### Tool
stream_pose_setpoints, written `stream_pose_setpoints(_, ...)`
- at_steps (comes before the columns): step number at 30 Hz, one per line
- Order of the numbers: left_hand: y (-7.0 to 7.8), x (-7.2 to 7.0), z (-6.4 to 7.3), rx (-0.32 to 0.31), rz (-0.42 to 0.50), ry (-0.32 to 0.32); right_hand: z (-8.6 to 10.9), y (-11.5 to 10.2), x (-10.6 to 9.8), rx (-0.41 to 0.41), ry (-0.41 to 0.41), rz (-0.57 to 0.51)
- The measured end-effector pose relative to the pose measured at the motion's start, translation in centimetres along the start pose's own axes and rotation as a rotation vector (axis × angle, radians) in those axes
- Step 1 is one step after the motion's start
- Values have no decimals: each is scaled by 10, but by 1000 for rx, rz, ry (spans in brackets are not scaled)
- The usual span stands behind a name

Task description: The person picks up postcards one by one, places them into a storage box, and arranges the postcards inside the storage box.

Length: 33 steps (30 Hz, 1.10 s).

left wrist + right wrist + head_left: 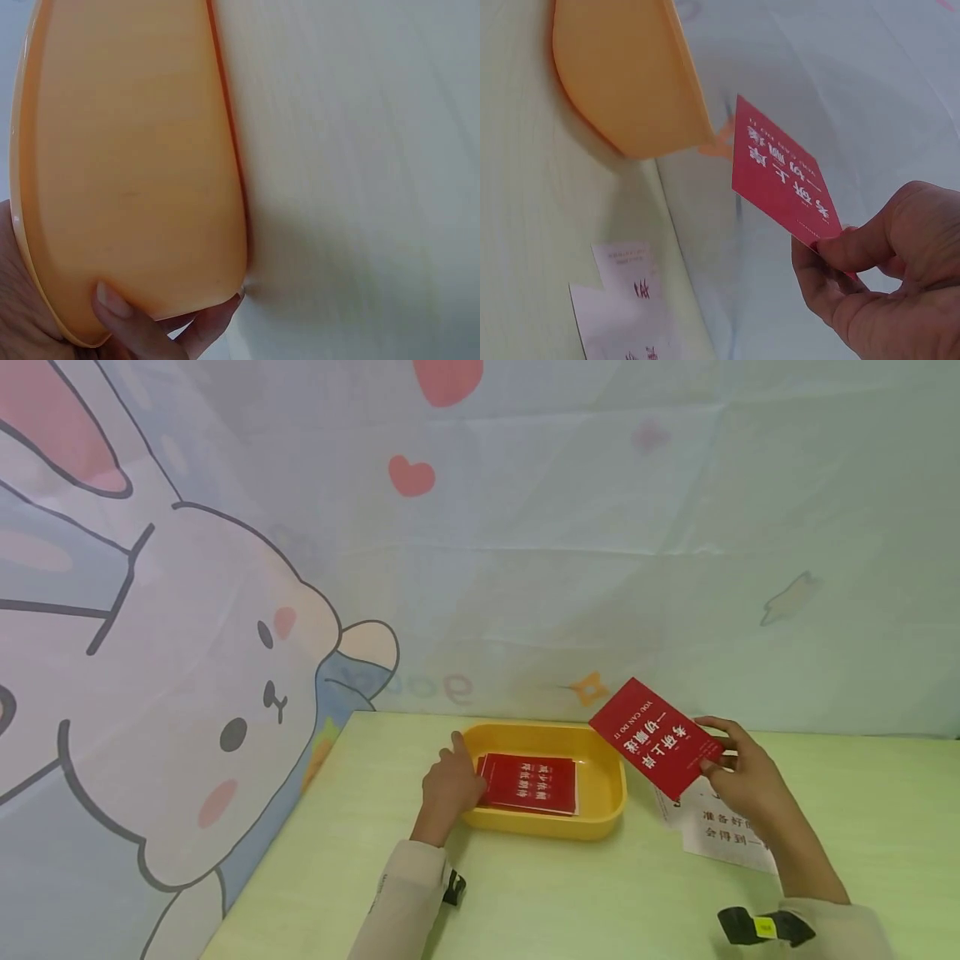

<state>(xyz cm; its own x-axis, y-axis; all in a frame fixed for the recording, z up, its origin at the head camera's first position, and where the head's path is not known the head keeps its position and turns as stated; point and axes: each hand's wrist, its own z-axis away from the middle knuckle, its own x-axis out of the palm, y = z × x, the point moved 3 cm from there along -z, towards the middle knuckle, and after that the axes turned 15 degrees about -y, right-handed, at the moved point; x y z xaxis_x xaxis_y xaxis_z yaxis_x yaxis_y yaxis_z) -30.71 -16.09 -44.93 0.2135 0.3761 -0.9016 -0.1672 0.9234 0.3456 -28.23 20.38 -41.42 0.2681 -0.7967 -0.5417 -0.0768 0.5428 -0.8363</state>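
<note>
A red card with white lettering is pinched by its near corner between the thumb and fingers of my right hand. It is held up in the air, tilted, just right of a yellow plastic basket. My left hand grips the basket's left end, and in the left wrist view the thumb lies against the outer wall. Inside the basket is a small stack of red cards, white edges showing under the top one.
White cards with dark writing lie overlapping on the pale green table, partly under my right hand and forearm. A printed cloth backdrop with a cartoon rabbit hangs directly behind the table's back edge.
</note>
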Motion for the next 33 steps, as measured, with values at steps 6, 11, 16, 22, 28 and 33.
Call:
stream_pose_setpoints(6, 0, 0, 2, -2, 3, -5, -6, -17, 10, -21, -21, -13)
stream_pose_setpoints(11, 0, 0, 2, 0, 6, -5, -10, -30, 21, -14, -50, -20)
stream_pose_setpoints(16, -1, 2, 1, 0, 11, -8, -14, -42, 33, -33, -88, -23)
stream_pose_setpoints(22, -2, 2, 1, 0, 19, -3, -23, -52, 48, -68, -136, 18)
stream_pose_setpoints(28, -2, 3, 0, 10, 15, 3, -32, -59, 64, -67, -192, 1)
stream_pose_setpoints(33, -2, 2, 1, 13, 12, 1, -38, -60, 77, -73, -223, 1)
